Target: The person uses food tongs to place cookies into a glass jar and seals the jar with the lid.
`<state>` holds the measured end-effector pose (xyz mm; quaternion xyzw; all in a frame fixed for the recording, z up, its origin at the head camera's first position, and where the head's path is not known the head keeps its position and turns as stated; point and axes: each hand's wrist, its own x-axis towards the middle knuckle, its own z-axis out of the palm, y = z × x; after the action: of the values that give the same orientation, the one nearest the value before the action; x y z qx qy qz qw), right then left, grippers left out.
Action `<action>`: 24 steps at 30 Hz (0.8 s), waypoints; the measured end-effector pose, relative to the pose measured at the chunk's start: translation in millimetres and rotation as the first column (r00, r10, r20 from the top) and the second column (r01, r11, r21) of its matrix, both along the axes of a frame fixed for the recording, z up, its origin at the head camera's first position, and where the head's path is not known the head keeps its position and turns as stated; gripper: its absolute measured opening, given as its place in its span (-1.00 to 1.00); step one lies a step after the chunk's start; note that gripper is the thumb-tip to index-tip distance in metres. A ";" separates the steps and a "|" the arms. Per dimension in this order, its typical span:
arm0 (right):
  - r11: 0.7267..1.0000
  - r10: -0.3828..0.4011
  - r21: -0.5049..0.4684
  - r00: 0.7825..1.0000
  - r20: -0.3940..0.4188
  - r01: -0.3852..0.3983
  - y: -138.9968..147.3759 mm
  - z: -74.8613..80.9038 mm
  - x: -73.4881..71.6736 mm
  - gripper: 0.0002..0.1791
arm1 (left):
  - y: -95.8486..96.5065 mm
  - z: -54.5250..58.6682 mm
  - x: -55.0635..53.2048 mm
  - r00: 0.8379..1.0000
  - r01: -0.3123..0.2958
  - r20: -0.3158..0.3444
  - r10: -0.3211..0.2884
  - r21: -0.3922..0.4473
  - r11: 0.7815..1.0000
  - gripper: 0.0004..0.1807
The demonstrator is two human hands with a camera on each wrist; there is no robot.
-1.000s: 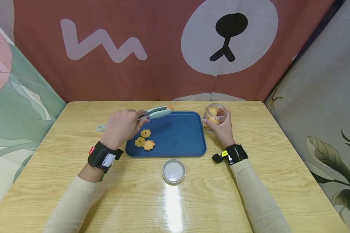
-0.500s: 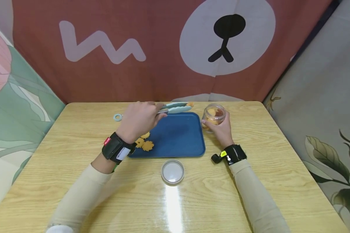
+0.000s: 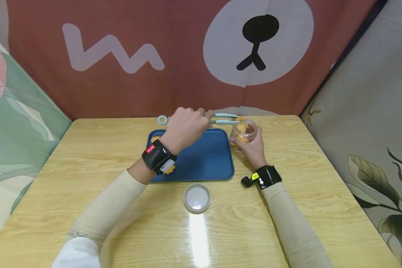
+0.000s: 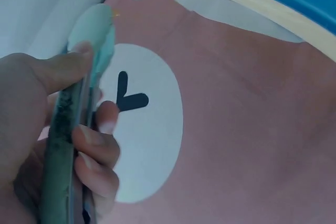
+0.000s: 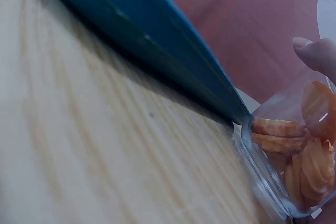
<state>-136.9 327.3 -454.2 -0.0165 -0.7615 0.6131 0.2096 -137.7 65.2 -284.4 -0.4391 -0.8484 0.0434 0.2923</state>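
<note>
My left hand [image 3: 189, 128] grips a pair of tongs [image 4: 59, 174] with pale blue-green tips, its thumb and fingers wrapped round the handle in the left wrist view. A small piece of cookie [image 3: 240, 118] sits at the ends of the tongs, by the far rim of a clear jar [image 3: 243, 136]. Several ridged golden cookies [image 5: 312, 174] lie inside that jar. My right hand [image 3: 255, 149] holds the jar from its near right side, thumb on the left wall. Below my left arm, cookies [image 3: 169, 169] on the blue tray [image 3: 206, 163] are partly hidden.
A round, clear-topped lid [image 3: 197, 198] lies on the wooden table [image 3: 227, 223] in front of the tray. The jar stands close to the tray's right edge. Behind the table hangs a brown cloth [image 3: 181, 89] with a bear's muzzle on it.
My left hand has carried the tongs and the cookie rightward from over the tray to the jar's rim. My forearm now covers more of the tray's cookies. The right hand and jar stay put.
</note>
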 end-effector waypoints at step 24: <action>1.000 0.018 -0.003 0.999 -0.035 -0.019 -4.9 4.6 0.7 -0.01 | 44.6 2.5 -9.7 0.993 0.049 -0.103 -0.065 -0.156 0.987 -0.82</action>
<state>-136.3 322.4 -449.6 0.0008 -0.7570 0.6164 0.2171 -147.5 109.7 -281.9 -0.4814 -0.8127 0.1237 0.3041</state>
